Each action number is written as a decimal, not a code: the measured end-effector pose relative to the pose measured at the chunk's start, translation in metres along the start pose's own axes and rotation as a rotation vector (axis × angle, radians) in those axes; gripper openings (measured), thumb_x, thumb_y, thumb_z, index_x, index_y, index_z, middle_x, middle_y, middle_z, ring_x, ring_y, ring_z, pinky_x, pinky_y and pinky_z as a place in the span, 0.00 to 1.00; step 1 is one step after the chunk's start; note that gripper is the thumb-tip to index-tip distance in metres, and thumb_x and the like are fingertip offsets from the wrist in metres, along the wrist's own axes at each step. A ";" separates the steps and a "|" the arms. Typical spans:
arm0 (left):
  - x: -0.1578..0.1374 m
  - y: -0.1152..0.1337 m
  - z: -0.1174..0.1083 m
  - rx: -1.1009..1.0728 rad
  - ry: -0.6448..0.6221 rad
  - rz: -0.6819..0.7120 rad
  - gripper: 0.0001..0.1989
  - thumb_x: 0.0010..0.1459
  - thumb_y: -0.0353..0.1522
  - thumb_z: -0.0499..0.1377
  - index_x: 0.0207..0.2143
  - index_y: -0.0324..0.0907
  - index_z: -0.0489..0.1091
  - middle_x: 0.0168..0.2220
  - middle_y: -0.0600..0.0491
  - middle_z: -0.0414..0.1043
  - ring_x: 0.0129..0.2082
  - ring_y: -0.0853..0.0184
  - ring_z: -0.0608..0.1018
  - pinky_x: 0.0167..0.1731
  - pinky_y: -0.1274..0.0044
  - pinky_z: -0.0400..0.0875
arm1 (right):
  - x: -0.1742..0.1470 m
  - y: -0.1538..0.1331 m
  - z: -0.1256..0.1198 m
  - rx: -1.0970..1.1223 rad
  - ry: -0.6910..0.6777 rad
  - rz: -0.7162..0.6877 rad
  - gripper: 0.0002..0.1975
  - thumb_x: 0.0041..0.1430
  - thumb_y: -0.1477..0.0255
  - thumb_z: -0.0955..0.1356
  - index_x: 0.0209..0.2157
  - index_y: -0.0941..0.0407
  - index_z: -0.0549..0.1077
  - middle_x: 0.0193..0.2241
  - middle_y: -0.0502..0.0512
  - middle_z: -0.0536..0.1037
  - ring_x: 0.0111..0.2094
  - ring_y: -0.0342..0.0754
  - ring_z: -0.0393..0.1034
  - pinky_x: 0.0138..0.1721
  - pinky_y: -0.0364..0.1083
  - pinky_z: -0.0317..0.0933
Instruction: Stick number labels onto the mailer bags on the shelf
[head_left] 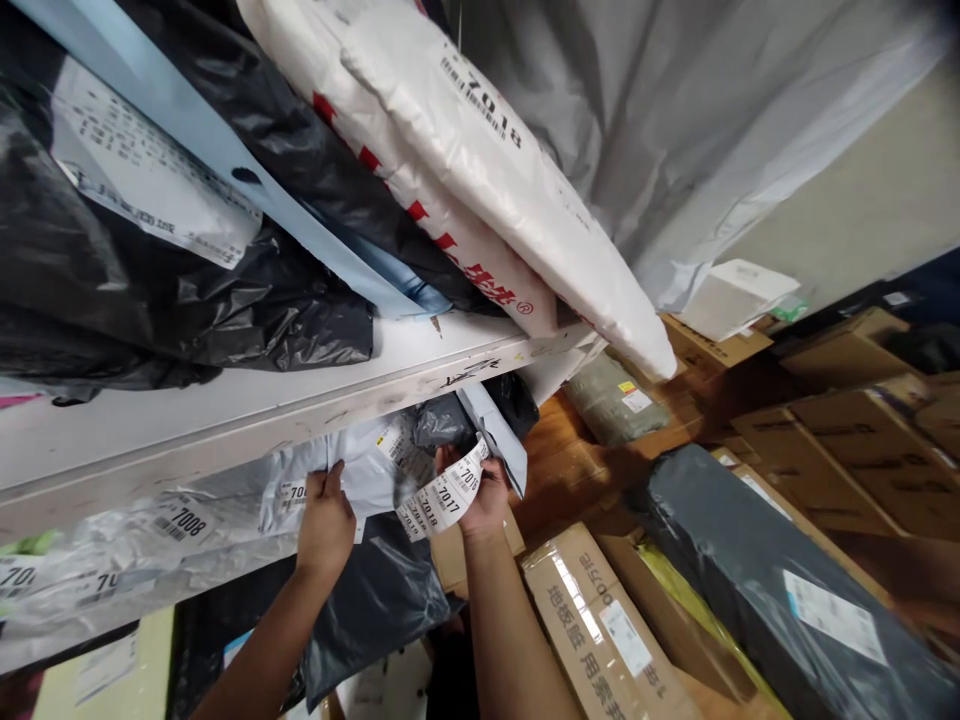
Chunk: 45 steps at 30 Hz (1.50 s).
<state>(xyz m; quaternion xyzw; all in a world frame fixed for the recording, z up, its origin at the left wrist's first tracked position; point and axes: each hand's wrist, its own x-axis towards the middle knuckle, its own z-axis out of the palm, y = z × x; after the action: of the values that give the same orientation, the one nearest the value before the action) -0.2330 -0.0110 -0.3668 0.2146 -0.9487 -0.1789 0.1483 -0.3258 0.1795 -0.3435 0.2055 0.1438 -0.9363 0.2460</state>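
My left hand (328, 522) is closed on the edge of a white plastic parcel bag (360, 455) on the lower shelf, its fingers beside a label whose number starts with 70. In my right hand (486, 498) is a strip of printed number labels (442, 497), pinched near its upper end. The strip hangs curved toward the left and shows 7016, 7017 and 7018. Behind it lie a grey parcel bag (442, 420) and a pale upright parcel (499, 435). A dark plastic parcel (379, 585) sits below, between my forearms.
The upper shelf board (300, 410) runs just above my hands. On it stand black bags (150, 290) and a white parcel (510, 170) marked 7018, overhanging the board's end. Cartons (600, 620) and a long dark wrapped parcel (772, 570) lie to the right on the wooden floor (559, 450).
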 end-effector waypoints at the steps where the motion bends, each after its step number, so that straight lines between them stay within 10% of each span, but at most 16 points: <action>1: 0.000 0.000 0.000 0.000 0.001 0.000 0.22 0.55 0.21 0.46 0.52 0.28 0.63 0.40 0.42 0.61 0.38 0.61 0.72 0.44 0.68 0.72 | 0.000 0.000 0.000 0.000 0.002 -0.002 0.10 0.35 0.72 0.65 0.25 0.54 0.74 0.26 0.50 0.79 0.40 0.49 0.72 0.55 0.53 0.60; 12: -0.001 0.002 -0.001 0.040 0.001 0.021 0.22 0.54 0.20 0.47 0.52 0.25 0.63 0.40 0.41 0.60 0.37 0.61 0.71 0.43 0.69 0.72 | -0.001 0.002 -0.001 -0.069 0.016 -0.033 0.11 0.38 0.72 0.64 0.28 0.52 0.74 0.28 0.48 0.80 0.39 0.49 0.72 0.48 0.53 0.65; 16: -0.009 0.021 -0.019 0.081 0.016 0.050 0.23 0.57 0.25 0.48 0.55 0.34 0.63 0.46 0.37 0.61 0.44 0.53 0.67 0.48 0.56 0.66 | 0.000 0.009 -0.006 -0.230 0.034 0.047 0.09 0.41 0.71 0.66 0.28 0.56 0.74 0.25 0.49 0.79 0.33 0.50 0.73 0.43 0.52 0.67; 22: -0.004 0.029 -0.023 -0.636 -0.349 -0.202 0.23 0.59 0.44 0.44 0.44 0.41 0.70 0.47 0.44 0.72 0.50 0.59 0.72 0.56 0.64 0.62 | -0.020 0.031 -0.012 -0.507 0.020 0.197 0.13 0.37 0.74 0.73 0.29 0.62 0.74 0.21 0.52 0.77 0.27 0.50 0.73 0.34 0.48 0.67; 31: 0.005 0.010 -0.016 -0.814 -0.619 -0.536 0.26 0.52 0.51 0.51 0.34 0.37 0.72 0.34 0.42 0.78 0.35 0.60 0.80 0.36 0.68 0.75 | -0.033 0.052 -0.019 -0.712 -0.026 0.201 0.12 0.38 0.68 0.75 0.27 0.60 0.76 0.18 0.48 0.75 0.20 0.44 0.68 0.26 0.43 0.59; 39: 0.019 0.009 -0.026 -0.842 -0.741 -0.400 0.28 0.52 0.44 0.49 0.51 0.39 0.68 0.52 0.44 0.71 0.52 0.60 0.73 0.49 0.68 0.69 | -0.035 0.086 -0.039 -0.853 -0.134 0.245 0.16 0.30 0.67 0.78 0.24 0.60 0.77 0.18 0.49 0.75 0.20 0.43 0.64 0.27 0.44 0.57; 45: 0.036 -0.001 -0.045 -0.581 -0.795 -0.112 0.28 0.47 0.31 0.52 0.54 0.39 0.66 0.50 0.46 0.73 0.48 0.61 0.75 0.52 0.68 0.65 | -0.013 0.124 -0.034 -0.759 -0.185 -0.003 0.19 0.42 0.57 0.73 0.35 0.52 0.75 0.26 0.46 0.76 0.27 0.45 0.66 0.34 0.46 0.60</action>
<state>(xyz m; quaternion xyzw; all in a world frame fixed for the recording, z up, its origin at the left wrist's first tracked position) -0.2479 -0.0412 -0.3199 0.1299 -0.8297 -0.5118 -0.1811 -0.2408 0.0936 -0.3878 0.0142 0.4575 -0.8314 0.3149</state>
